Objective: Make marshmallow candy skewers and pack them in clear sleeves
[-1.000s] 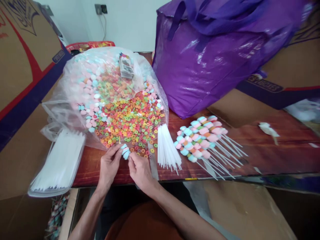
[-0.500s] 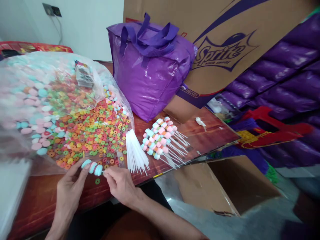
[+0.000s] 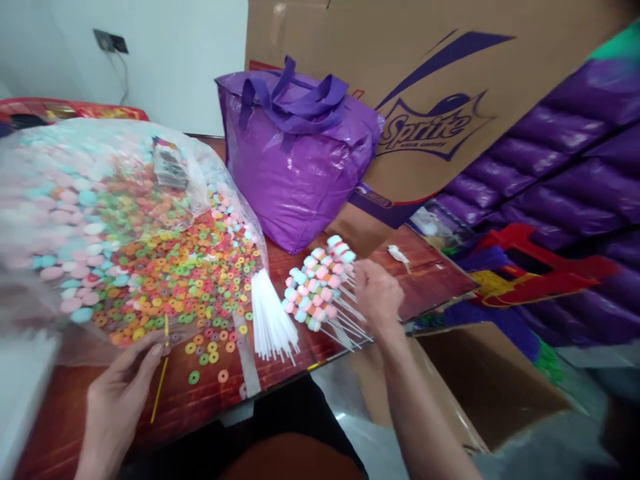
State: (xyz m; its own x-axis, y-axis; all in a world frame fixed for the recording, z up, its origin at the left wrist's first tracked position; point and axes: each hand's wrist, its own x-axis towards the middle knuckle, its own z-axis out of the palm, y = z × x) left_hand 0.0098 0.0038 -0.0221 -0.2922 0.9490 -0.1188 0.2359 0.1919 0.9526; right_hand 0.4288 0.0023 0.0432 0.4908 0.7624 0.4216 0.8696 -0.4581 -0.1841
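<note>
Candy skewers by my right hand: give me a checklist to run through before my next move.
1. Reach: right hand is over the sticks of the candy skewers: ok.
2. Grip: whether it holds a skewer: cannot tell, its fingers are hidden.
3. Other side: left hand lies at the yellow stick by the edge of the candy bag: ok.
4. Supply: white sticks are bundled between both hands: ok.
5. Spillage: candy rings kept inside the bag: not ok, several lie loose on the table.
</note>
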